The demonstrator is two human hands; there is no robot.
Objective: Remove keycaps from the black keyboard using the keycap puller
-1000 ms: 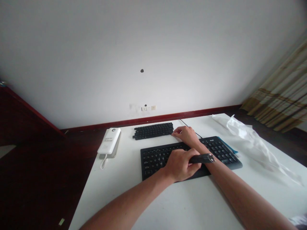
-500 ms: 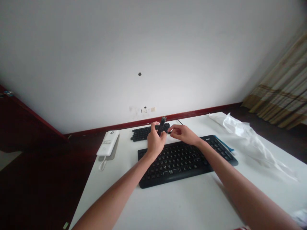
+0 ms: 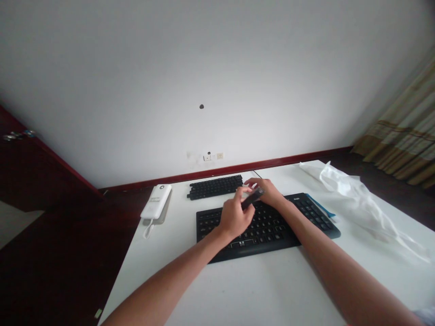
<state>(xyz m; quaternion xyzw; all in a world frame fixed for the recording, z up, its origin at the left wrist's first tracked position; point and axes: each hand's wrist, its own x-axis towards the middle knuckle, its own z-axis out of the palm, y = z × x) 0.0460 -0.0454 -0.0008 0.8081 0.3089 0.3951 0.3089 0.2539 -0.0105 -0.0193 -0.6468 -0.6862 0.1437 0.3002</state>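
Keyboard work, noted left to right: a white power bank [image 3: 156,202] lies at the table's [image 3: 258,294] far-left corner, its cord looped toward you, well apart from your hands. Just right of it sits a small loose black key pad [image 3: 215,186] at the far edge, untouched. Nearer you lies the large black keyboard [image 3: 265,226], square on the white top. Your left hand [image 3: 234,218] hovers over its middle rows, fingers curled tight round a slim dark tool [image 3: 252,198] that juts up and to the right. Your right hand [image 3: 268,191] sits just beyond the tool's tip, above the keyboard's far edge, fingers bent and close together; whether they pinch anything small, you cannot tell from here. Farther right, a blue strip [image 3: 319,206] peeks from under the keyboard's end, and a crumpled white plastic bag [image 3: 360,199] trails along the table's right side. Judgement: you look mid-step, bringing the tool to the upper key rows. The next move likely calls for a steady tip, set low and square against one key while the right hand braces the board.
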